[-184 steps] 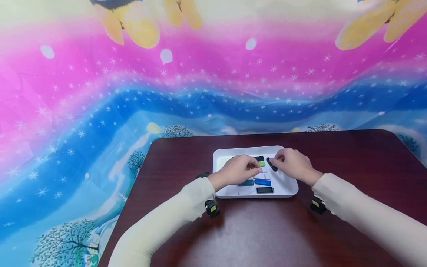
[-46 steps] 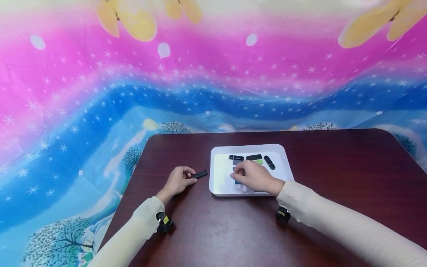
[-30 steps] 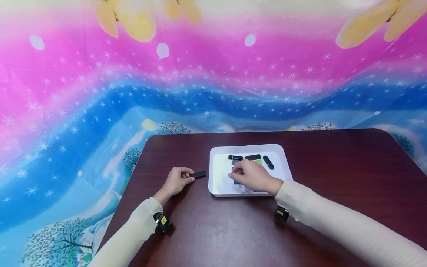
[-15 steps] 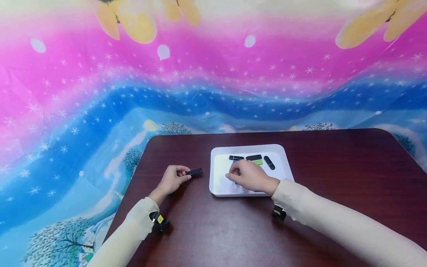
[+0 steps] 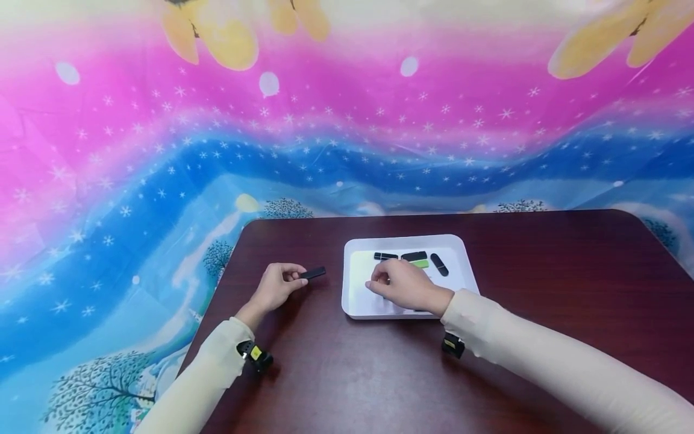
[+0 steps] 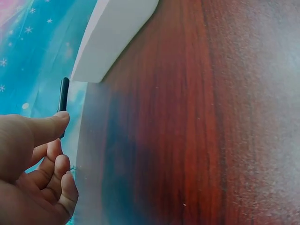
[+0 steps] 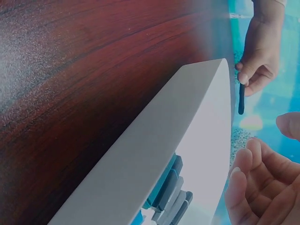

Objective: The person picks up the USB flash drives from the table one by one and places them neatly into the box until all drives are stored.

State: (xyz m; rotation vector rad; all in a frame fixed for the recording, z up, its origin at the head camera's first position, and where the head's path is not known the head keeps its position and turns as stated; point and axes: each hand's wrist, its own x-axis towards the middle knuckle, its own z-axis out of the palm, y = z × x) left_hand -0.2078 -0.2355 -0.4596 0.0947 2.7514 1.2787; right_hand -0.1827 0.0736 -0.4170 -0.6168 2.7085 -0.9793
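Note:
My left hand [image 5: 275,286] pinches a black USB stick [image 5: 312,273] between thumb and fingers, held above the table to the left of the white tray [image 5: 355,241]. In the left wrist view the stick [image 6: 63,96] juts up past the thumb. Over the tray hovers my right hand [image 5: 409,283], its fingers loosely bent. The right wrist view shows that hand [image 7: 269,187] with the thumb apart from the fingers and nothing between them. Several USB sticks lie in the tray, among them black ones [image 5: 439,265] and a green one [image 5: 419,264]. My right hand hides others.
The dark wooden table [image 5: 352,374] stretches around the tray. Behind it hangs a colourful printed cloth [image 5: 347,132]. Each wrist wears a small black camera, such as the left one [image 5: 255,355].
Some seconds ago both hands were over the tray. My left hand has since left it with the black stick, lately drifting left and slightly up. My right hand came leftward and now stays nearly still.

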